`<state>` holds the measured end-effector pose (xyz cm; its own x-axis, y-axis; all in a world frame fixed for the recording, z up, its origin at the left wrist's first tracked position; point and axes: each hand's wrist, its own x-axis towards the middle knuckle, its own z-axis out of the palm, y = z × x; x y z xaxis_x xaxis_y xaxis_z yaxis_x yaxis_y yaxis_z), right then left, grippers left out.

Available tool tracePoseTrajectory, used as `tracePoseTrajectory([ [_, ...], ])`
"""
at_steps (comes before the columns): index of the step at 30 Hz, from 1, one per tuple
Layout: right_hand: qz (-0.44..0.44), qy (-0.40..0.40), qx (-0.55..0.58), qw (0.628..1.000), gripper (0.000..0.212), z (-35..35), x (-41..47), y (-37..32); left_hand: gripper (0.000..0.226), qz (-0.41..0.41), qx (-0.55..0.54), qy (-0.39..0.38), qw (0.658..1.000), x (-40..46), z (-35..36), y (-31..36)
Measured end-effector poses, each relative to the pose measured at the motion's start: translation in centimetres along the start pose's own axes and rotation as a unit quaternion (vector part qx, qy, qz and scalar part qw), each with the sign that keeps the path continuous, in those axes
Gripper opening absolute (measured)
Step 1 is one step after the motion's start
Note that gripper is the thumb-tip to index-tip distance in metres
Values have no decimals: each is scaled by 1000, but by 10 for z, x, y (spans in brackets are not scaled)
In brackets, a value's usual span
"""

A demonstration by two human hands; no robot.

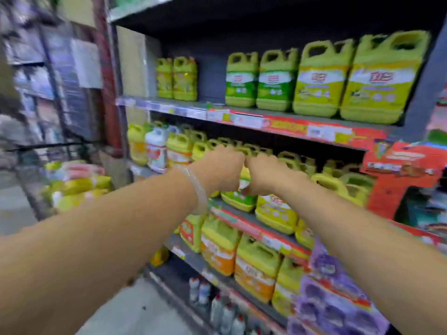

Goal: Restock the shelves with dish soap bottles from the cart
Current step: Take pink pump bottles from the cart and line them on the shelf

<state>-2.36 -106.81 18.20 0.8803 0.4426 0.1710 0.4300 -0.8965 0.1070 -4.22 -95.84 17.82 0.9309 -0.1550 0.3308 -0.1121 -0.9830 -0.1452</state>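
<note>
Both my arms reach to the middle shelf [244,224]. My left hand [221,170], with a clear bangle on its wrist, and my right hand [269,176] sit side by side with fingers curled over the top of a yellow-green dish soap bottle [239,199] standing at the shelf's front edge. The hands hide the bottle's handle and cap. More yellow bottles [338,184] fill the row to its right and behind it. The cart [29,180] stands at the left with several yellow bottles [77,184] lying in it. The picture is blurred.
The upper shelf [266,120] carries large green-yellow jugs [324,78], with a gap left of them. Orange-labelled jugs [255,269] fill the lower shelf. Purple packs [338,298] sit at the lower right, a red cardboard display [399,170] juts out at the right, and small bottles [217,308] stand on the bottom shelf.
</note>
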Motion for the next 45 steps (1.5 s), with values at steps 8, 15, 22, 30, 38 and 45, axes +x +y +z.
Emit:
tracePoseTrajectory([
  [8, -194, -105, 28, 975, 55, 66, 82, -232, 46, -196, 23, -127, 972, -121, 76, -225],
  [15, -280, -132, 33, 950, 68, 109, 183, -377, 42, -294, 43, -184, 937, -154, 114, -367],
  [22, -343, -123, 35, 930, 46, 118, 316, -476, 48, -356, 11, -202, 912, -123, 144, -497],
  [30, -369, -132, 14, 920, 52, 143, 425, -577, 47, -390, -6, -236, 890, -105, 206, -643],
  [38, -324, -170, 36, 930, 51, 192, 528, -694, 48, -347, -42, -256, 901, -85, 267, -808],
  [45, -231, -215, 51, 947, 58, 219, 622, -747, 46, -293, -60, -270, 915, -34, 312, -947],
])
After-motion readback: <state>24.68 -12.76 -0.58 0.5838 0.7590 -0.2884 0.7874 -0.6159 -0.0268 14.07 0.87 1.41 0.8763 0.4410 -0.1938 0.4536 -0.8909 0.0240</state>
